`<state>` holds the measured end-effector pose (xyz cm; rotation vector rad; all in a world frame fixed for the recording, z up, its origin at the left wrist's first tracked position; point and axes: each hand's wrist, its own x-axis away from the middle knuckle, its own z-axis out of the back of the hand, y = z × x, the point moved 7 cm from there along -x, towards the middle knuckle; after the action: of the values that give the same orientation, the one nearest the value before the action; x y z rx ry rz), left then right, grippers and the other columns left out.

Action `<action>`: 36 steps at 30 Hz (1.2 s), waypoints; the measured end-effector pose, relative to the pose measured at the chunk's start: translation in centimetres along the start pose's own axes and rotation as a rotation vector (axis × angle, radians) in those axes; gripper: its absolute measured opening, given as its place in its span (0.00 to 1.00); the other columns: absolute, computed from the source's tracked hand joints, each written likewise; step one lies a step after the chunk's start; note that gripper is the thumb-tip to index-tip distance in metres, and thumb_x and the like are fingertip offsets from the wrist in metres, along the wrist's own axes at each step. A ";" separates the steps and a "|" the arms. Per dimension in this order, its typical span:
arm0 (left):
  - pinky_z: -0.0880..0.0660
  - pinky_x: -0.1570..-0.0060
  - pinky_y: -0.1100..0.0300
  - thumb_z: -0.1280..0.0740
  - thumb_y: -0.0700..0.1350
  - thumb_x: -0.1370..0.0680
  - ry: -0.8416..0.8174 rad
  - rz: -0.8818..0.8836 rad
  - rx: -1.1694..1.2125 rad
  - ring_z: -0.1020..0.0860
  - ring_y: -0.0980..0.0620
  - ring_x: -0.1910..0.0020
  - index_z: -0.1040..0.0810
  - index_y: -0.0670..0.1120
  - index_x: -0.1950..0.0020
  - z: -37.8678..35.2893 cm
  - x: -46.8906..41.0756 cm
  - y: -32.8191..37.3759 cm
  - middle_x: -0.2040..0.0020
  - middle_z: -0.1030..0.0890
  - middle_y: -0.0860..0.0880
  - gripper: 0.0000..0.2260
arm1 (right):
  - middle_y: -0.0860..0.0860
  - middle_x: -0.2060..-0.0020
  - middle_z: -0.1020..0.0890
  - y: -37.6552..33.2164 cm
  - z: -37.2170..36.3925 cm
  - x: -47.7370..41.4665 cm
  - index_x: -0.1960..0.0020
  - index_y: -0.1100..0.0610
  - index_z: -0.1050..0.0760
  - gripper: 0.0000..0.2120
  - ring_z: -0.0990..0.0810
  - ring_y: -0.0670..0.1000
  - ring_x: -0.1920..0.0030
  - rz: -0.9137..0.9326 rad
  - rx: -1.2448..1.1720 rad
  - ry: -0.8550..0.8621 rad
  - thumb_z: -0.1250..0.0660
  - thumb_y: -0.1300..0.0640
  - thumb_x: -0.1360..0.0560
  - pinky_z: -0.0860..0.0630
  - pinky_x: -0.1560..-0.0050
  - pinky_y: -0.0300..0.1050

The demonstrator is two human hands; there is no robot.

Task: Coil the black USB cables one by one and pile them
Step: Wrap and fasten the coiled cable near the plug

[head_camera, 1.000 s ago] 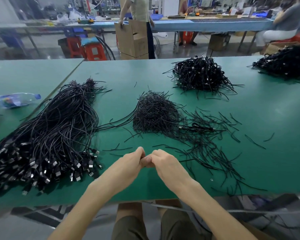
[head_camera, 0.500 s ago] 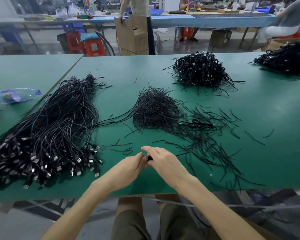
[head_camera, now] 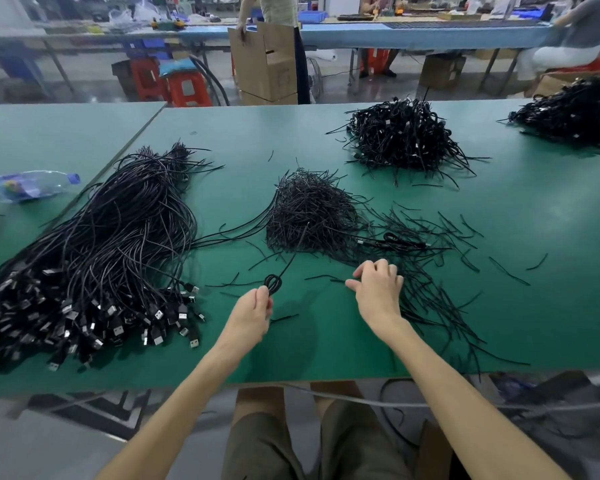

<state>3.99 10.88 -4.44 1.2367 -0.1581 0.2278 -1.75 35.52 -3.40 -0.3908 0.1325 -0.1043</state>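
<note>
My left hand pinches a small coiled black cable just above the green table, a loose tail rising from the loop. My right hand hovers with loosely curled fingers over scattered short black ties and holds nothing I can see. A big bundle of uncoiled black USB cables lies at the left, plugs toward me. A heap of short ties sits in the middle. A pile of coiled cables lies at the back.
A second black cable pile lies at the far right. A plastic bottle rests on the left table. Behind the table are orange stools, cardboard boxes and people at a blue bench.
My hands, joined at the table's front a second ago, have separated. The left now holds the coiled cable; the right has moved right over the scattered ties.
</note>
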 end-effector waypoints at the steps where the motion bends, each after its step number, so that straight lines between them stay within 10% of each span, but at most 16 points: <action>1: 0.43 0.79 0.62 0.49 0.47 0.14 -0.011 0.006 0.012 0.41 0.56 0.78 0.33 0.44 0.58 -0.5 0.2 0.0 0.73 0.37 0.55 0.15 | 0.53 0.43 0.26 0.0 -0.2 -0.3 0.45 0.54 0.24 0.08 0.33 0.55 0.40 -0.001 0.012 -0.009 0.35 0.50 0.18 0.38 0.38 0.50; 23: 0.42 0.81 0.65 0.49 0.48 0.13 -0.048 0.029 0.054 0.40 0.57 0.80 0.30 0.43 0.56 -2.5 1.0 -0.7 0.72 0.36 0.53 0.16 | 0.50 0.49 0.28 -0.7 -1.1 -0.6 0.51 0.53 0.25 0.05 0.34 0.54 0.43 0.054 -0.048 -0.033 0.35 0.52 0.18 0.41 0.44 0.49; 32: 0.42 0.80 0.64 0.49 0.48 0.14 -0.044 0.014 0.056 0.40 0.57 0.79 0.31 0.43 0.56 -2.5 1.0 -0.8 0.70 0.36 0.52 0.16 | 0.43 0.55 0.22 -2.1 2.0 1.0 0.54 0.52 0.23 0.03 0.29 0.47 0.49 0.128 -0.493 0.200 0.30 0.56 0.21 0.42 0.47 0.43; 36: 0.41 0.79 0.64 0.48 0.50 0.14 -0.029 0.011 0.059 0.39 0.57 0.78 0.30 0.44 0.56 -2.8 1.2 -0.8 0.71 0.35 0.55 0.16 | 0.45 0.62 0.19 -4.2 2.4 3.7 0.55 0.51 0.22 0.04 0.22 0.42 0.60 0.122 -0.823 0.017 0.28 0.55 0.23 0.29 0.55 0.34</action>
<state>5.32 13.37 -5.78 1.2983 -0.1849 0.2253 1.90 32.12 0.04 -1.2009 0.2141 0.0755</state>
